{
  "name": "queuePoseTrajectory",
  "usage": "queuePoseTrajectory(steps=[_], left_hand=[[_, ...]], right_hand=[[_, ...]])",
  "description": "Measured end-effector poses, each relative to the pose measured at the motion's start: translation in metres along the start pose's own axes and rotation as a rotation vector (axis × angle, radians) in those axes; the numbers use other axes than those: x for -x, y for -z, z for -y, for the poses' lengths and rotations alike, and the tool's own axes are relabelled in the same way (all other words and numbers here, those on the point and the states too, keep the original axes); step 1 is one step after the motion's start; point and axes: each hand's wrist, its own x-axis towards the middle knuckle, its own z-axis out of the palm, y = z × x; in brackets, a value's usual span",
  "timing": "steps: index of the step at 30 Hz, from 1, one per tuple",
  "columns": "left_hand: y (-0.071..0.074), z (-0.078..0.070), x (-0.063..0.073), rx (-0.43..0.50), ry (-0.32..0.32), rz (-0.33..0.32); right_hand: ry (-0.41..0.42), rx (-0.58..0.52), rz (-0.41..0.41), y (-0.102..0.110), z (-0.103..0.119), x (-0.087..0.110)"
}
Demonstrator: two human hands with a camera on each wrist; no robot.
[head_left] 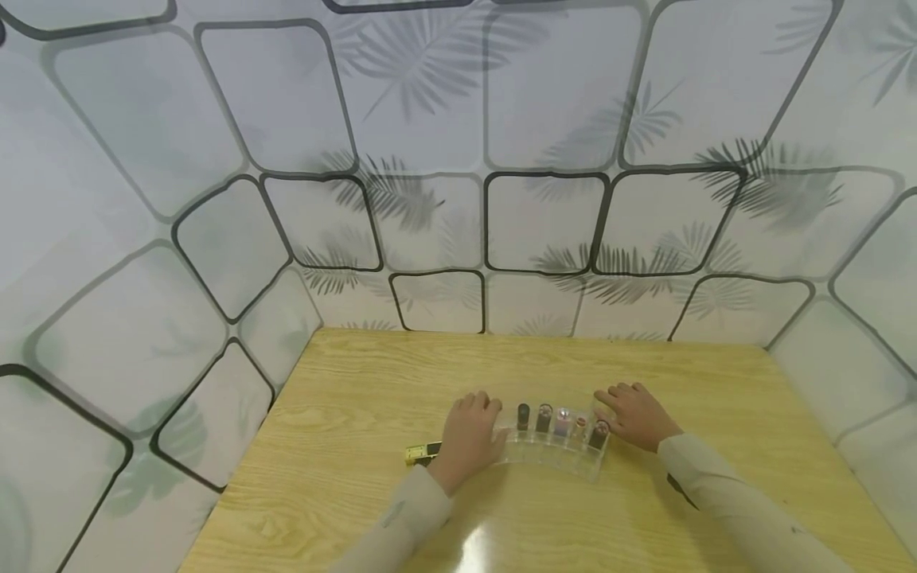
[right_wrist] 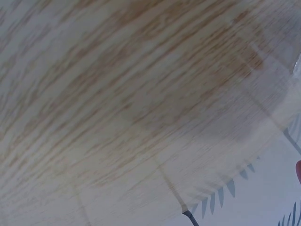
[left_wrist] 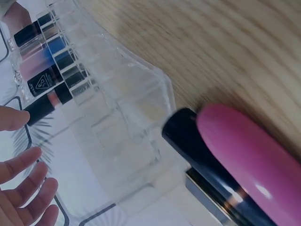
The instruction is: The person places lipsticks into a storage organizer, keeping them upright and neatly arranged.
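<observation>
A clear, curved, tiered lipstick stand (head_left: 548,455) is on the wooden table between both hands. Several lipsticks (head_left: 544,418) with dark, pink and clear cases fill slots along its back row. My left hand (head_left: 469,438) is at the stand's left end; in the left wrist view its fingers (left_wrist: 35,188) are spread, the uppermost digit close to a black lipstick (left_wrist: 49,104). At the right end is my right hand (head_left: 637,415), fingers extended, thumb side near the last lipstick. Only a fingertip edge (right_wrist: 298,172) shows in the right wrist view.
Beside my left wrist lies a gold and black item (head_left: 423,452). Up close, the left wrist view shows a glossy magenta tube (left_wrist: 249,150) and a black tube (left_wrist: 207,160). A dark object (head_left: 680,491) lies partly under the right forearm. Patterned white walls (head_left: 544,223) enclose the table.
</observation>
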Motion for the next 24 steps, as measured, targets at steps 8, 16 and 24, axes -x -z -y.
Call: queuePoseTrajectory(steps=[8,16,24], left_hand=[[0.010,0.011,0.019,-0.012,0.002,0.020],[0.015,0.022,0.039,-0.019,0.024,0.023],[0.014,0.035,0.064,-0.021,0.018,0.072]], right_hand=[[0.012,0.013,-0.020,-0.003,-0.002,0.000],[0.010,0.008,-0.012,-0.003,-0.002,-0.001],[0.015,0.020,-0.011,-0.005,-0.004,0.000]])
